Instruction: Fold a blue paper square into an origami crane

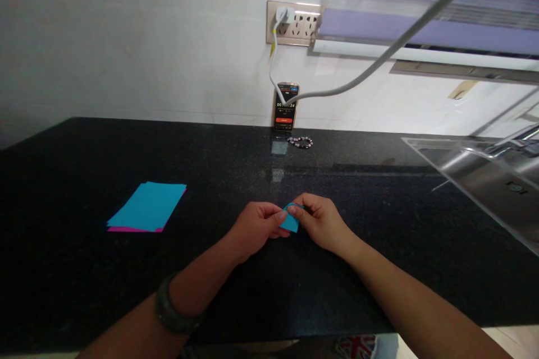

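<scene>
A small folded piece of blue paper point(290, 223) is held between my two hands, just above the dark countertop. My left hand point(257, 225) pinches its left side, thumb on top and fingers partly beneath it. On the other side, my right hand point(320, 220) grips the upper right edge between thumb and forefinger. The paper's top edge looks bent or curved near the right thumb. Further left lies a stack of paper sheets point(148, 205), blue on top with pink showing along the lower and right edges.
A phone point(286, 106) with a lit timer screen leans on the wall, its beaded strap point(301, 142) on the black countertop point(210, 157). A white cable point(362, 81) runs from the wall socket point(295, 23) across the view. A steel sink point(497, 179) is at right.
</scene>
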`<state>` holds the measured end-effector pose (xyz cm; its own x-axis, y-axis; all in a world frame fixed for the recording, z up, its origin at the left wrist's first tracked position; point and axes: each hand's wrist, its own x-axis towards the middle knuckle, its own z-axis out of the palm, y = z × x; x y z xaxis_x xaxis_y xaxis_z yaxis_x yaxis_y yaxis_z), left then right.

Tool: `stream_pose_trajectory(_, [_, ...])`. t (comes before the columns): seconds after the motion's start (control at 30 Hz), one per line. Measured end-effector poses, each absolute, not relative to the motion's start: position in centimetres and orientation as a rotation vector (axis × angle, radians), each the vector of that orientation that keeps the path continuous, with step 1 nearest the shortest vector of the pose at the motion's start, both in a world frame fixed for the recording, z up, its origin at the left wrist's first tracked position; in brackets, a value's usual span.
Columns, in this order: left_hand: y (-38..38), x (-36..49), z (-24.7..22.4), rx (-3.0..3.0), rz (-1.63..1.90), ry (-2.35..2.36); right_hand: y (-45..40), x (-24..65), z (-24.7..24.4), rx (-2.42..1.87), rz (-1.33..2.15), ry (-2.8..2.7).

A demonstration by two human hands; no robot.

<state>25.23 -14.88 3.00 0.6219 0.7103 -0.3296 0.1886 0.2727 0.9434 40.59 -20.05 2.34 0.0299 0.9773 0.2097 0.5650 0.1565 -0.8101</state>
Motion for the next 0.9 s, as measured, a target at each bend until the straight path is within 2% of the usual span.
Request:
stream_pose_trajectory(0.13, [-14.5, 24.9, 2.9, 1.266, 0.482, 0.872, -20.1, 40.7, 2.6, -1.471, 0.626, -1.629])
stream_pose_trajectory(0.33, [-13.5, 24.3, 2.7, 1.132, 0.606, 0.911, -20.3, 41.6, 3.3, -1.311, 0.289, -1.795])
stream_pose_trajectory(0.57, [-13.4, 24.4, 2.7, 1.13, 0.561, 0.9, -20.1, 42.0, 2.9, -1.29, 0.021, -2.058])
stream_pose_trajectory(0.73, [-13.6, 24.5, 2.6, 1.155, 0.53, 0.867, -20.1, 42.0, 2.9, -1.306, -0.06, -2.133])
stream_pose_trajectory(0.9, [-13.8, 24.5, 2.7, 1.197, 0.517, 0.853, -20.0, 41.3, 2.5, -1.322, 0.019, -1.998])
